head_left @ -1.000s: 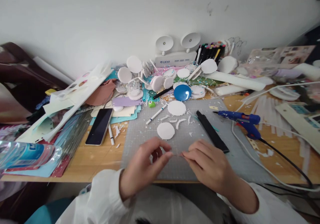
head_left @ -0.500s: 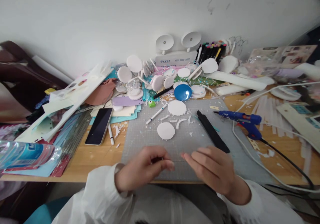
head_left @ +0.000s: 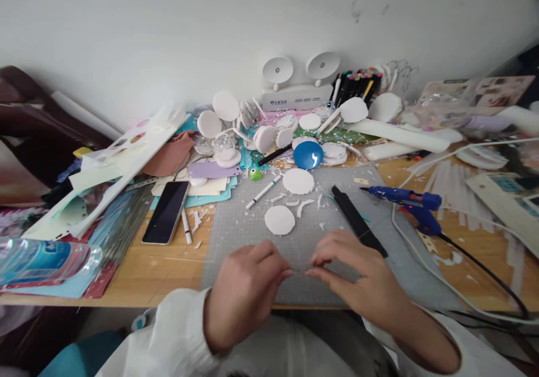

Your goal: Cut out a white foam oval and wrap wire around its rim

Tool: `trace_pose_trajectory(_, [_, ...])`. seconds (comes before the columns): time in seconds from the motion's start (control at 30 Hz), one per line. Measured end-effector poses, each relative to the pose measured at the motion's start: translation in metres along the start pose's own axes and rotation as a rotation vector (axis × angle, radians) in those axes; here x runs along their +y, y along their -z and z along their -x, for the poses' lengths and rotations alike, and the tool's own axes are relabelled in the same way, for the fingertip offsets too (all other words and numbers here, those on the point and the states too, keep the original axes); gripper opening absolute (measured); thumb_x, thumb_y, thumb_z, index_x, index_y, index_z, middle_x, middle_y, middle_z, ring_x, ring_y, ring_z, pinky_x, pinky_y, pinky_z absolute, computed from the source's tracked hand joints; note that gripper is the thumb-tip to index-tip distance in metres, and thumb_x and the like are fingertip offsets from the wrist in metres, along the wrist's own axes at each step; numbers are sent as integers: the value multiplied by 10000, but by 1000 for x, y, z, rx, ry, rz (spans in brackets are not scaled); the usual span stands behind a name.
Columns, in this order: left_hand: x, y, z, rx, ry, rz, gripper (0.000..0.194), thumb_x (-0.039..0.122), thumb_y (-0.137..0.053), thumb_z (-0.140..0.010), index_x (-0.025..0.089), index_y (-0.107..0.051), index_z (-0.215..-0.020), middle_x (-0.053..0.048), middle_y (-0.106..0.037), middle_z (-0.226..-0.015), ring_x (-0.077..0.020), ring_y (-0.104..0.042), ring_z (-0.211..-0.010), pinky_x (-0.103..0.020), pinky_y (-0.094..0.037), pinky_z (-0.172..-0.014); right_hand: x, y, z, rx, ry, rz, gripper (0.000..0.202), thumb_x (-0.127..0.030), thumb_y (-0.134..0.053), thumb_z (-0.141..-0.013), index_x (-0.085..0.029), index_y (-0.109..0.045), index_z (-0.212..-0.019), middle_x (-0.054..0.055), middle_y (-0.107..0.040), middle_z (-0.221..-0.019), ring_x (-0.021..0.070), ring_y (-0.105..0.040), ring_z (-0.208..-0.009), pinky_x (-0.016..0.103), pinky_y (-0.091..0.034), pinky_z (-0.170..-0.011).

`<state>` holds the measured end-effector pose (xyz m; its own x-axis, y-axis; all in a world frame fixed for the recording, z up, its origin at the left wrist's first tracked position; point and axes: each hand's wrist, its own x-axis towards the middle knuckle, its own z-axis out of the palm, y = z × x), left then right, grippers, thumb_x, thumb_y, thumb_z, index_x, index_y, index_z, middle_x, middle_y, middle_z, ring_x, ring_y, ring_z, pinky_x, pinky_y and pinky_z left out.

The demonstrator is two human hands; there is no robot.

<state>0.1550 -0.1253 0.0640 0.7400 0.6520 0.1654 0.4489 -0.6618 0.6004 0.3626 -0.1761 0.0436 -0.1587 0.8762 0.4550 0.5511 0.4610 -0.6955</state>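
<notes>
Both hands are held over the near part of the grey cutting mat (head_left: 236, 236), fingertips facing each other with a small gap between. My left hand (head_left: 252, 287) is closed, its thumb and fingers pinched together. A similar pinch closes my right hand (head_left: 357, 276), thumb below the index finger. Whatever they hold is too fine to make out. Just beyond the hands lies a white foam disc (head_left: 279, 220), with a second white disc (head_left: 298, 181) behind it. White offcuts (head_left: 304, 207) and a white pen (head_left: 263, 191) are scattered around them. A long black tool (head_left: 357, 219) lies right of the discs.
A blue glue gun (head_left: 406, 199) with its cord rests at the right. On the left are a phone (head_left: 165, 213) and a plastic bottle (head_left: 46, 262). Along the wall stand a two-headed lamp (head_left: 297, 93), a blue dome (head_left: 307, 155), several white discs and markers (head_left: 357, 87).
My left hand has turned, now showing its back, its fingers pinched. My right hand's fingers have gone from extended to a pinch. Things on the mat stay where they were.
</notes>
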Motion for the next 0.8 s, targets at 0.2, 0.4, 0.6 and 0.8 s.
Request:
trace_pose_trajectory(0.2, [-4,17,-10,-481,382,744,332,358,-481,-928,114,-666,-798,27,-495,-579,-68,-350,-473,-195,-287,-447,-4,-1,1,139,273,126,137,-69,-596,-854,-197,-641,-865,-22,-669,-715,128,-599,-665,328,-408,-679])
trace_pose_trajectory(0.4, [-7,7,1,-59,37,287,238,163,-551,-893,175,-626,-1119,-59,-670,-959,-108,-566,-717,-216,-445,-671,3,-3,1,73,18,18,125,-142,-628,-856,-201,-586,-754,-13,-611,-679,143,-573,-657,302,-420,-634])
trace_pose_trajectory(0.6, [-6,5,1,27,42,270,152,266,-581,-907,159,-680,-865,-32,-684,-768,-121,-603,-720,-209,-432,-665,3,-6,3,118,234,215,125,-113,-569,-892,-190,-627,-812,-7,-627,-671,130,-575,-633,297,-423,-605])
trace_pose_trajectory(0.8, [-11,9,-7,-213,331,394,285,310,-577,-890,144,-645,-669,19,-594,-554,-94,-489,-550,-198,-356,-532,3,-8,9,9,651,532,199,-66,-515,-903,-177,-669,-842,21,-717,-778,149,-630,-734,322,-454,-657])
